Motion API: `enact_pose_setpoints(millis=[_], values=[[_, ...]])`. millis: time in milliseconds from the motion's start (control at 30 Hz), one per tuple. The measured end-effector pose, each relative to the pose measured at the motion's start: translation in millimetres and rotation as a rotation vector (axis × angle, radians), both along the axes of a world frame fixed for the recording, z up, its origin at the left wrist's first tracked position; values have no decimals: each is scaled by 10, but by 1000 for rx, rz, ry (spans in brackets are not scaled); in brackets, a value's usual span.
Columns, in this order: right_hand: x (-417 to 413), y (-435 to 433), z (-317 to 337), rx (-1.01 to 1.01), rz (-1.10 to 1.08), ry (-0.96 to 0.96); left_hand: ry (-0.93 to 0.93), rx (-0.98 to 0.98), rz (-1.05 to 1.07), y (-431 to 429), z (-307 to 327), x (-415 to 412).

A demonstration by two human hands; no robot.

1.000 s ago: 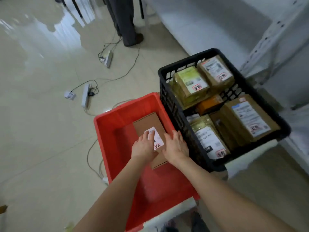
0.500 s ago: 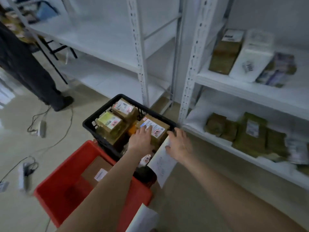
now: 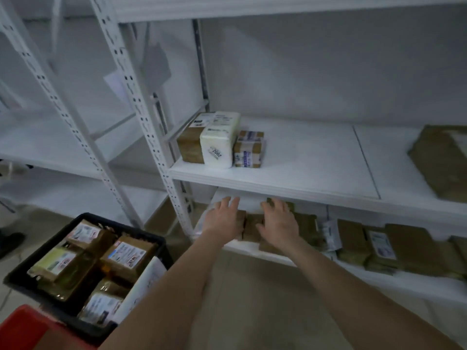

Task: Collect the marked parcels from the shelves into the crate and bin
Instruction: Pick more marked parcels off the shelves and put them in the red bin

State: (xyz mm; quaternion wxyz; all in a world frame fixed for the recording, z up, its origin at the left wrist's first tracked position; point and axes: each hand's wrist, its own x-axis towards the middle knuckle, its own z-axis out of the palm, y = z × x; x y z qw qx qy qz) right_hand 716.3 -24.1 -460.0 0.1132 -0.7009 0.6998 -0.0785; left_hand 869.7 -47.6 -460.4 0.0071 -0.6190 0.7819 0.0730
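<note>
Left hand (image 3: 222, 218) and right hand (image 3: 279, 223), fingers spread, reach over brown paper parcels (image 3: 252, 224) on the white lower shelf (image 3: 404, 281). The filled black plastic crate (image 3: 45, 298) and red plastic bin (image 3: 25, 329) sit near left

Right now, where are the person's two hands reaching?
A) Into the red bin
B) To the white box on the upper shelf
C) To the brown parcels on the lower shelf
C: the left hand and the right hand are both spread open at the brown parcels on the lower shelf.
</note>
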Motion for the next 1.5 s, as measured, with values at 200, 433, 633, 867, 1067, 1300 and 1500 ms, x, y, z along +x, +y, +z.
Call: enact_pose_setpoints(millis=[200, 433, 633, 867, 1067, 1300, 1500], values=[[-591, -361, 151, -18, -64, -22, 55, -75, -32, -309, 204, -605], [-561, -1241, 272, -11, -30, -161, 238, -252, 36, -1167, 283, -678], [-360, -2292, 333, 41, 20, -141, 425, -318, 65, -2040, 271, -760], [-638, -2715, 268, 78, 80, -140, 401, -105, 158, -2552, 227, -895], [-1145, -2525, 341, 103, -16, -478, 759, 3, 302, -2633, 257, -1258], [-1780, -2175, 173, 142, -532, -1058, 998, 405, 415, -2277, 258, -1781], [-2159, -1917, 380, 54, -485, -1248, 1277, 453, 255, -2134, 339, -2084]])
